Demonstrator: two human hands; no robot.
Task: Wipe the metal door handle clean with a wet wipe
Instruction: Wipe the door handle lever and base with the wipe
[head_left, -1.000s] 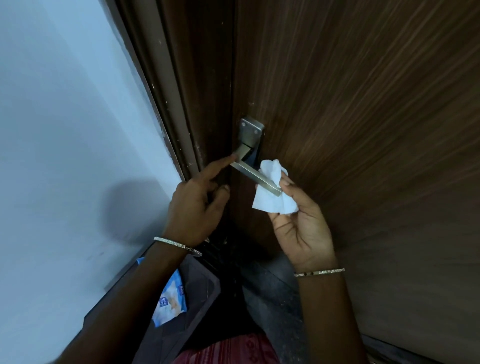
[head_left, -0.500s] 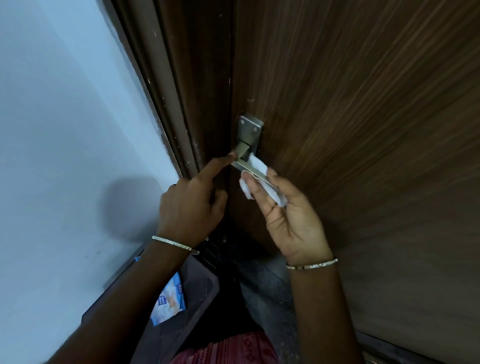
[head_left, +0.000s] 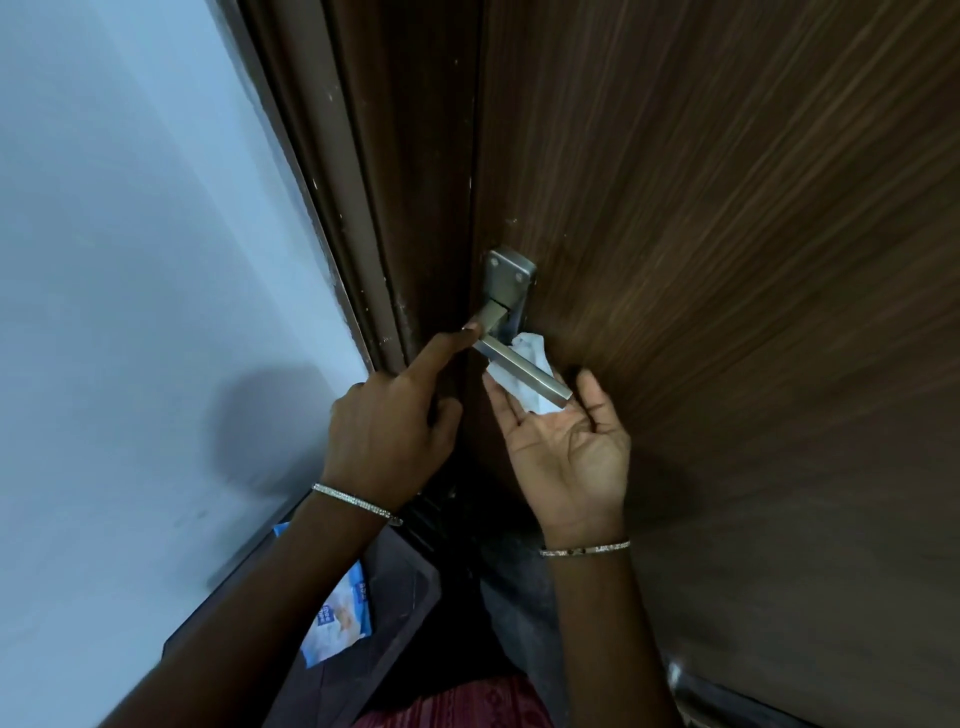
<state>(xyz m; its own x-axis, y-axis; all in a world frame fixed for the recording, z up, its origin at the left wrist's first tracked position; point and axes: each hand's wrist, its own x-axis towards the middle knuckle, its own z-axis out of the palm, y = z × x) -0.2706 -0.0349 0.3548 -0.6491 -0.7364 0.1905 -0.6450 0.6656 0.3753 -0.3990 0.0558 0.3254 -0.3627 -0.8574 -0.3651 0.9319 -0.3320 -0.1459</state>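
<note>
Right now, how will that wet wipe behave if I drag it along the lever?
Probably floppy: the wet wipe lies crumpled behind the lever, draped over the right hand. Likely to bunch or slip, since the palm looks open rather than pinching it. Probably very light.

Left wrist: one thin silver bangle (head_left: 357, 502), finely studded. Right wrist: one thin silver bangle (head_left: 585, 548), similar pattern. Forearms bare, no sleeves showing; dark red patterned garment (head_left: 457, 704) at lower edge of view.
</note>
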